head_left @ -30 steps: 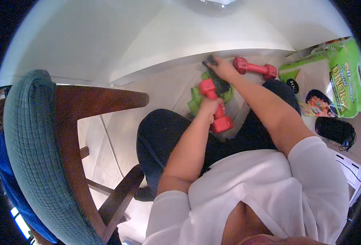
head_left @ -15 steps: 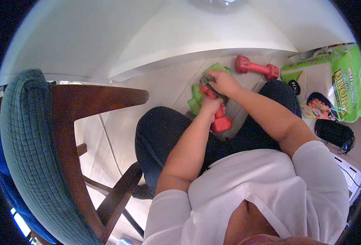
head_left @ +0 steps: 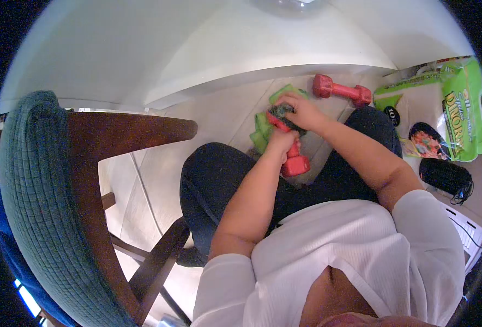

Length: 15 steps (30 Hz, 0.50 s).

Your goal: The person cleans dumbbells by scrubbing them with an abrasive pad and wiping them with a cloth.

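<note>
My left hand [head_left: 282, 144] is wrapped round the handle of a red dumbbell [head_left: 295, 165], which is tilted between my knees. My right hand [head_left: 301, 111] presses a dark cloth [head_left: 286, 110] against the dumbbell's upper head, its fingers closed on the cloth. The cloth partly covers that head. Behind and beside the dumbbell, a green cloth or similar green item [head_left: 260, 131] lies on the floor, partly hidden by my hands.
Another red dumbbell [head_left: 342, 91] lies near the white panel [head_left: 241, 43]. At right are a green rice bag [head_left: 464, 114], a black corded object [head_left: 447, 175] and a white crate [head_left: 467, 231]. A wooden chair [head_left: 137, 133] with a green cover stands left.
My right hand has come down and left from near the panel with the dark cloth, onto the dumbbell's upper head. My left hand has kept its hold.
</note>
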Motion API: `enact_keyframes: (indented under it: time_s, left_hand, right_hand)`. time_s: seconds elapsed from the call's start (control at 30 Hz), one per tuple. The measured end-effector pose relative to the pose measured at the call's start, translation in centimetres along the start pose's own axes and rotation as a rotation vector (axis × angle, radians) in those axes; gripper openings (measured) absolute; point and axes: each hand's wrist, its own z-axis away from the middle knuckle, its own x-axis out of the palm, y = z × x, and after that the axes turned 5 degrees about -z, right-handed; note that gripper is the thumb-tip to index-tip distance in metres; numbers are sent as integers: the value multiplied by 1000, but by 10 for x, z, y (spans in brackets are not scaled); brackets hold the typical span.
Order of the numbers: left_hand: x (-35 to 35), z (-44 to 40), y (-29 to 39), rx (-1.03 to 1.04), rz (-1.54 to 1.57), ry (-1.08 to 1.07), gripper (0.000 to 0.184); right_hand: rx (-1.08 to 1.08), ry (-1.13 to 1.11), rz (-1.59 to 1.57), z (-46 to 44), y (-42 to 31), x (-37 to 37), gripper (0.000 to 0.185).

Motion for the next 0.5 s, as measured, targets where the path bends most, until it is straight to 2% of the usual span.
enact_keyframes:
  time_s: [0.03, 0.17, 0.23, 0.33, 0.43, 0.5]
  left_hand:
    - [-1, 2, 1, 13, -3, 9, 13]
    - [-3, -8, -5, -53, -26, 17, 13]
    - [-3, -6, -2, -12, 1, 8, 13]
    - [-5, 0, 2, -39, 36, 0, 12]
    - [-6, -3, 3, -81, 10, -29, 12]
    - [-8, -3, 4, -86, -20, -43, 12]
  right_hand:
    - [107, -43, -31, -1, 1, 5, 32]
    - [157, -98, 159, -14, -8, 3, 33]
    - [231, -114, 225, -22, -19, 2, 34]
    - [195, 96, 162, -30, -10, 14, 30]
    - [393, 140, 180, -42, 1, 10, 30]
    - [438, 203, 93, -42, 12, -4, 33]
